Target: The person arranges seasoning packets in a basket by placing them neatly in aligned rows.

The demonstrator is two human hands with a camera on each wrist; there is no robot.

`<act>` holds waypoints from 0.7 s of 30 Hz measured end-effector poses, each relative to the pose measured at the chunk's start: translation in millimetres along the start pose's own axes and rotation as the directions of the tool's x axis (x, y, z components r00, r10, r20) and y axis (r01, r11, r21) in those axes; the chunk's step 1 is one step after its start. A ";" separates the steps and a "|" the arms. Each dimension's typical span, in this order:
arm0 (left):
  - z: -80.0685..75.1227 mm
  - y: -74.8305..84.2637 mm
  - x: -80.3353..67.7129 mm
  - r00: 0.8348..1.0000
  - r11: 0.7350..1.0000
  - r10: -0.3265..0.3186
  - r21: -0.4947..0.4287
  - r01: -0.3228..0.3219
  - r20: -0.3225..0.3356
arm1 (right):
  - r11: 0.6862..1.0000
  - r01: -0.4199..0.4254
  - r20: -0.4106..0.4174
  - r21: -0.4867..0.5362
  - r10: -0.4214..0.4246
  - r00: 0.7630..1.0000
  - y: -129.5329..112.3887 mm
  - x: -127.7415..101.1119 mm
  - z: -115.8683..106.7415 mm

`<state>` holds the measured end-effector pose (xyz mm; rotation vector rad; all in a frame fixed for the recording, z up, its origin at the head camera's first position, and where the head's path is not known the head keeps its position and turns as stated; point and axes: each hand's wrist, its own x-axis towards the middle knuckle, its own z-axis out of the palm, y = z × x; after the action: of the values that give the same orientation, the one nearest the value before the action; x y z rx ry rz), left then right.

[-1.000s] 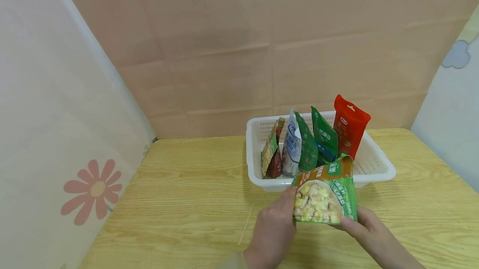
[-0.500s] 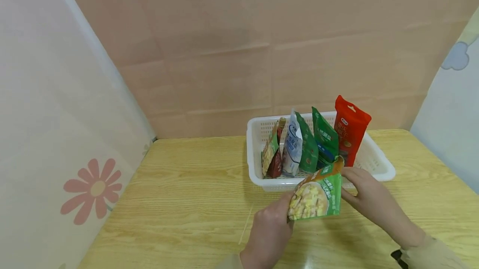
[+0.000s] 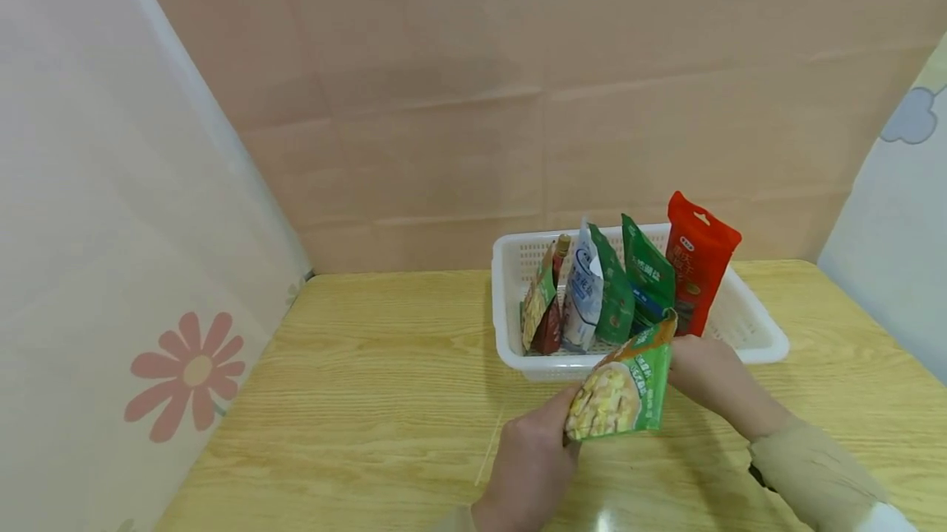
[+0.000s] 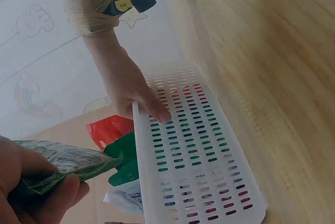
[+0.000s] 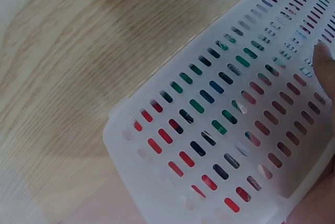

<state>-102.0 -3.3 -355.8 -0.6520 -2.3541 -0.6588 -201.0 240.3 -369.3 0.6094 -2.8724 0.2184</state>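
One green snack packet (image 3: 620, 390) held upright above the table (image 3: 370, 400), just off the basket's near wall. Left hand (image 3: 528, 466) pinching its lower left corner between thumb and curled fingers. Right hand (image 3: 706, 374) resting on the near wall of the white slotted basket (image 3: 747, 326), fingers fairly straight, gripping nothing visible. Basket set toward the table's far right corner. Standing inside: red pouch (image 3: 695, 265), two green pouches (image 3: 647, 281), white pouch (image 3: 582, 289), small dark sachet (image 3: 543, 310).
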 end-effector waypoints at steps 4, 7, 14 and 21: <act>-0.2 -4.0 -1.6 0.995 0.981 -0.086 -0.178 0.077 -0.046 | 0.998 0.040 -0.029 -0.049 -0.042 0.999 0.5 1.4 1.3; -1.8 -6.7 -0.8 0.980 0.920 -0.198 -0.346 0.181 -0.013 | 0.996 0.058 -0.030 -0.068 -0.060 0.998 1.1 1.2 2.1; -4.8 -17.5 10.0 0.868 0.645 -0.491 -0.636 0.424 0.080 | 0.996 0.051 -0.020 -0.071 -0.052 0.998 2.6 0.5 3.6; 0.7 -39.8 25.7 0.796 0.615 -0.604 -0.653 0.442 -0.030 | 0.995 0.050 -0.030 -0.081 -0.053 0.998 2.5 1.5 4.2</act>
<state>-143.5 -25.7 -351.0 -0.0693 -2.0507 -1.7346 -204.0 241.2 -373.2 0.6576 -2.8153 0.1029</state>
